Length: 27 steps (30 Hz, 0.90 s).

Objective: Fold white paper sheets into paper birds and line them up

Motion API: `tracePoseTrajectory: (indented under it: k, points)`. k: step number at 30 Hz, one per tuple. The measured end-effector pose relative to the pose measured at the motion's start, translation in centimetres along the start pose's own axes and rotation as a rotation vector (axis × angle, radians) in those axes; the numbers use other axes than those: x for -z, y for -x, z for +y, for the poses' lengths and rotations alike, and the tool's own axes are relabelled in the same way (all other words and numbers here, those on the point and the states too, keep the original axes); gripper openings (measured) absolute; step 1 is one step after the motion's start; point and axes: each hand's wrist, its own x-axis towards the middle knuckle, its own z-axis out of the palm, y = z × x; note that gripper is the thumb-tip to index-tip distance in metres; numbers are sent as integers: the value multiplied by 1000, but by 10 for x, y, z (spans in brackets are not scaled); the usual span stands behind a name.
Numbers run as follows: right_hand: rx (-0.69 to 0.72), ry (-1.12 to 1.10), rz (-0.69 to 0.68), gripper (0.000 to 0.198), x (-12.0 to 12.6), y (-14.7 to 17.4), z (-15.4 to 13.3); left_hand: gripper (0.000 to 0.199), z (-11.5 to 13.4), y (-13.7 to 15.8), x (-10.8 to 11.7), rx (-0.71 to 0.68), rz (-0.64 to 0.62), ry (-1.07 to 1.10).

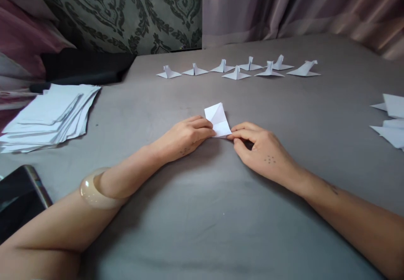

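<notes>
A small folded piece of white paper (221, 120) with crease lines lies in the middle of the grey cloth surface (202, 212). My left hand (191, 135) grips its left edge, thumb and fingers closed on the paper. At the lower right corner, my right hand (255, 143) pinches the paper between fingertips and thumb. The far edge of the paper stands free of both hands. Beyond it, several folded paper birds (236, 73) stand in loose rows.
On the left lies a stack of white paper sheets (53, 112), with a black cloth (85, 65) behind it. A dark phone (23, 200) rests near my left forearm. More folded paper pieces (391, 133) sit at the right edge. Curtains and a patterned wall bound the back.
</notes>
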Motion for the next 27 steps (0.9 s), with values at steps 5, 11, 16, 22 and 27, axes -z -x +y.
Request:
tracePoseTrajectory:
  k: [5, 11, 16, 22, 27]
  points:
    - [-39, 21, 6, 23, 5, -1, 2, 37, 3, -1, 5, -14, -84, -15]
    - [-69, 78, 48, 20, 10, 1, 7, 40, 2, -1, 7, -53, -155, -74]
    - [57, 220, 111, 23, 8, 7, 5, 42, 2, -1, 10, -56, -219, -119]
    - [275, 534, -44, 31, 5, 11, -1, 48, 2, -1, 9, -89, -228, -200]
    - [316, 663, -80, 34, 5, 11, -1, 41, 3, -2, 11, -94, -196, -144]
